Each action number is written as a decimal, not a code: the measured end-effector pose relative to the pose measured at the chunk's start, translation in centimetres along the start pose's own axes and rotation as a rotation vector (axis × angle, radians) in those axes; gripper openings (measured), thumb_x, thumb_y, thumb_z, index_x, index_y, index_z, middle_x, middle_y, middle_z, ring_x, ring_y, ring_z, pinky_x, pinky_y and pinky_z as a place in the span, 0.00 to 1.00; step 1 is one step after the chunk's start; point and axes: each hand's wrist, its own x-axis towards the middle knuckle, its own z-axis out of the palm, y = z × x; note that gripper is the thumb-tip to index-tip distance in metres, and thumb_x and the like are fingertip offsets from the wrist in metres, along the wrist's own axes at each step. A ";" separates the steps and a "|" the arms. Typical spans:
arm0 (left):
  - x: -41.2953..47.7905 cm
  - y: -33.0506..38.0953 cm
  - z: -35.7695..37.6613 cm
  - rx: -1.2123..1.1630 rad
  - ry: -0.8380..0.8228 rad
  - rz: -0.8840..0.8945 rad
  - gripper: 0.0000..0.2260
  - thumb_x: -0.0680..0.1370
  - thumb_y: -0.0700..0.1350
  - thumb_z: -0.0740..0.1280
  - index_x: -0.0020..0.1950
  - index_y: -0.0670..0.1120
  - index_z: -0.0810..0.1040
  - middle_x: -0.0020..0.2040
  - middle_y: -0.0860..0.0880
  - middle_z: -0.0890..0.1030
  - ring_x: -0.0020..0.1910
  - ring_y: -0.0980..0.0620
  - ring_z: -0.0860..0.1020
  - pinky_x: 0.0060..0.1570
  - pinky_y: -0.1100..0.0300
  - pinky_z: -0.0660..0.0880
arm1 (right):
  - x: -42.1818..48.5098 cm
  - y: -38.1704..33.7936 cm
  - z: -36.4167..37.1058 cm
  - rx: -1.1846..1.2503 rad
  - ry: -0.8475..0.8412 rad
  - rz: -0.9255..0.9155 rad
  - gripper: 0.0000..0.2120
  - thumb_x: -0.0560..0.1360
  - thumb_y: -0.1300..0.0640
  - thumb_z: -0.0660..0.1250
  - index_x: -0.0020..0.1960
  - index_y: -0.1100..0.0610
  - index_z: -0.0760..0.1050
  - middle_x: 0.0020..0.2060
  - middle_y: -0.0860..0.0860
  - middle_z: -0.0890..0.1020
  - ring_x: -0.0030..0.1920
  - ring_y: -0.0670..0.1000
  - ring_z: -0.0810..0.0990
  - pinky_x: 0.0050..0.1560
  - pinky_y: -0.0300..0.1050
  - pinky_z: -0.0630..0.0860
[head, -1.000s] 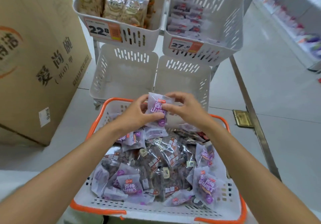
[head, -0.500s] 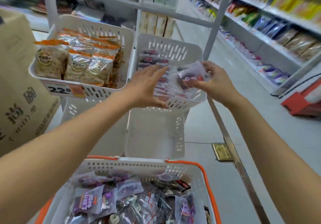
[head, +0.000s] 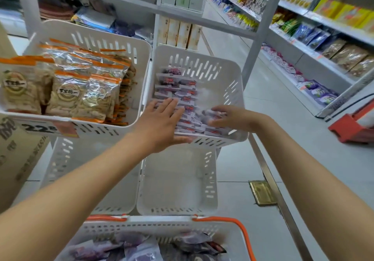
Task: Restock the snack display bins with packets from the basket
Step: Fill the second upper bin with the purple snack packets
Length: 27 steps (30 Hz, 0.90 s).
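At the upper right bin (head: 222, 72), which seems to lean toward the person, the main risk is its low front rim. If the new packet is laid too near this edge, it may slide over and fall into the lower bin (head: 209, 179) or on the floor (head: 263, 102). I judge also that a push from the side can knock the standing row out of line. Below, the basket (head: 157, 221) with the orange rim holds many more purple packets, so much work is left.

The left hand (head: 159, 125) lies flat with straight fingers on the row of packets (head: 186, 98), its thumb under the front rim; it grasps nothing. The right hand (head: 234, 119) is blurred, but its fingers and thumb seem curled round one packet (head: 209, 113), just beside the row and inside the bin. This packet looks small, thin and glossy, with dark purple content, so it is probably light and slippery.
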 end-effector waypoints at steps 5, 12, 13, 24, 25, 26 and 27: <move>0.1 -0.1 0.2 -0.013 0.004 0.002 0.45 0.73 0.75 0.46 0.82 0.49 0.43 0.81 0.47 0.41 0.80 0.49 0.40 0.76 0.48 0.38 | 0.8 -0.3 0.7 0.104 0.030 0.009 0.38 0.72 0.36 0.70 0.76 0.49 0.63 0.73 0.50 0.68 0.70 0.54 0.69 0.73 0.54 0.65; -0.5 0.0 -0.2 -0.135 0.065 0.016 0.43 0.74 0.73 0.54 0.81 0.50 0.49 0.82 0.48 0.47 0.80 0.49 0.45 0.76 0.51 0.40 | 1.0 -0.7 2.0 0.124 0.159 0.040 0.31 0.75 0.45 0.70 0.75 0.51 0.65 0.72 0.53 0.70 0.68 0.57 0.71 0.57 0.44 0.68; -0.9 0.0 -0.3 -0.182 0.088 0.022 0.43 0.74 0.72 0.57 0.81 0.50 0.51 0.82 0.49 0.49 0.80 0.49 0.47 0.77 0.51 0.42 | 0.5 -0.9 2.1 0.191 0.145 0.042 0.32 0.75 0.45 0.70 0.76 0.50 0.64 0.73 0.53 0.68 0.69 0.57 0.70 0.60 0.46 0.69; -14.8 1.4 4.6 -0.485 0.203 -0.112 0.27 0.73 0.58 0.73 0.68 0.48 0.75 0.65 0.47 0.77 0.64 0.46 0.74 0.63 0.50 0.71 | -13.7 -3.3 16.3 0.331 0.451 -0.362 0.19 0.74 0.62 0.71 0.63 0.53 0.76 0.58 0.48 0.76 0.56 0.46 0.75 0.56 0.40 0.77; -16.7 0.9 6.0 -0.501 0.140 -0.159 0.28 0.73 0.59 0.72 0.69 0.48 0.74 0.66 0.48 0.76 0.66 0.47 0.73 0.65 0.51 0.70 | -14.3 -3.2 19.0 0.309 0.346 -0.327 0.18 0.74 0.61 0.71 0.63 0.52 0.75 0.58 0.48 0.76 0.56 0.47 0.75 0.57 0.42 0.76; -18.7 0.4 7.5 -0.521 0.088 -0.203 0.28 0.73 0.60 0.71 0.70 0.49 0.74 0.66 0.48 0.76 0.66 0.48 0.72 0.66 0.51 0.69 | -14.8 -3.0 21.8 0.275 0.230 -0.284 0.19 0.75 0.60 0.70 0.65 0.52 0.75 0.59 0.49 0.76 0.57 0.48 0.75 0.59 0.44 0.76; -20.7 0.0 8.9 -0.539 0.053 -0.249 0.28 0.73 0.61 0.71 0.69 0.49 0.74 0.65 0.48 0.77 0.65 0.47 0.73 0.65 0.50 0.71 | -15.1 -2.7 24.5 0.230 0.117 -0.252 0.20 0.75 0.59 0.70 0.66 0.53 0.74 0.61 0.51 0.75 0.59 0.49 0.75 0.61 0.47 0.75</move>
